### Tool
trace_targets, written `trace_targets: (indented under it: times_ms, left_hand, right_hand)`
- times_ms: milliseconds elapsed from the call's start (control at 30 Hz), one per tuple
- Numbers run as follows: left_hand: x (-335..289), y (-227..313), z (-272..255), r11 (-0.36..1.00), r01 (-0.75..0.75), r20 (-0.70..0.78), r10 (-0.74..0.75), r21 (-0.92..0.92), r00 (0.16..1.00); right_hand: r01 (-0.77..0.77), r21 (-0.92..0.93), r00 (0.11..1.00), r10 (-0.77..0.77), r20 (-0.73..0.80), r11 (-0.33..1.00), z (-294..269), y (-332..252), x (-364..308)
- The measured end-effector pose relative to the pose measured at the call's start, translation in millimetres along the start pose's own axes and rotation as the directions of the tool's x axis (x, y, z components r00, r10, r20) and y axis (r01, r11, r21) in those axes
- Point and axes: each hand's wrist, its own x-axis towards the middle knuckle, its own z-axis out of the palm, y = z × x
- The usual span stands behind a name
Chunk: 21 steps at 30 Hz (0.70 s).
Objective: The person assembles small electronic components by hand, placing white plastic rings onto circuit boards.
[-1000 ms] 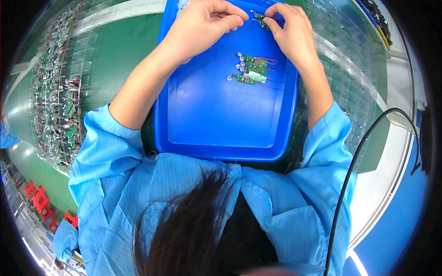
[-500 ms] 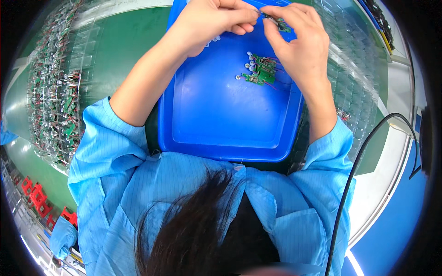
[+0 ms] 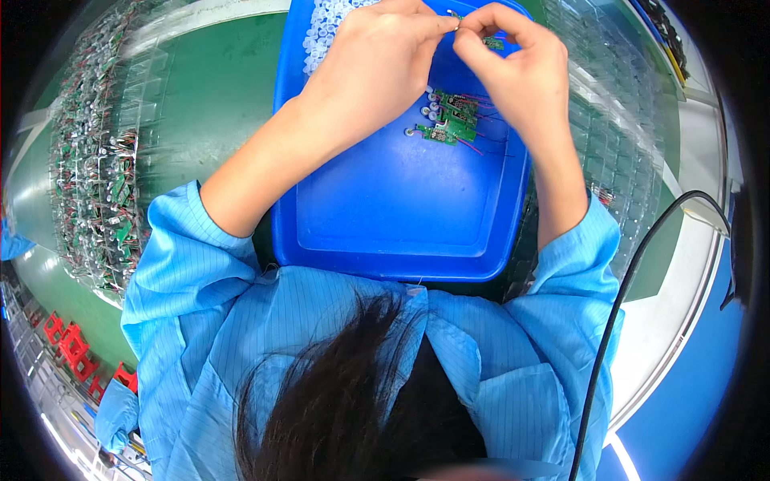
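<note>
Over the far end of a blue tray (image 3: 401,255), my two hands meet with their fingertips close together. My right hand (image 3: 525,72) is closed in a pinch on a small green circuit board (image 3: 494,43), mostly covered by its fingers. Thumb and forefinger of my left hand (image 3: 385,60) are pinched at the board's edge; whatever they grip is too small to make out. Below the hands, several green circuit boards (image 3: 459,120) with thin reddish wires and small white round parts (image 3: 410,131) lie together in the tray.
Many small white translucent pieces (image 3: 321,36) fill the tray's far left corner. Wired boards in clear plastic trays (image 3: 100,176) line the green table on the left. More clear plastic trays (image 3: 605,128) lie at the right. A black cable (image 3: 613,321) curves along the right side.
My left hand has shifted down and turned, uncovering the white pieces behind it. My right fingers have curled closer to the left fingertips. The boards lying in the tray look unchanged.
</note>
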Motion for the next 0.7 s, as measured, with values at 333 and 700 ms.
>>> trace_targets:
  times_ms: [333, 700]
  left_hand:
    - [3.2, -47.3, -1.8, 0.141, 0.643, 0.535, -0.437, -0.753, 0.723]
    - [2.9, -42.7, 1.1, 0.309, 0.654, 0.468, -0.498, -0.691, 0.73]
  right_hand:
    - [-0.096, 0.37, 0.995, 0.079, 0.061, 0.924, -3.6, -6.7, 3.3]
    - [0.123, 0.04, 0.985, -0.117, -0.125, 0.992, -0.7, -32.0, 0.3]
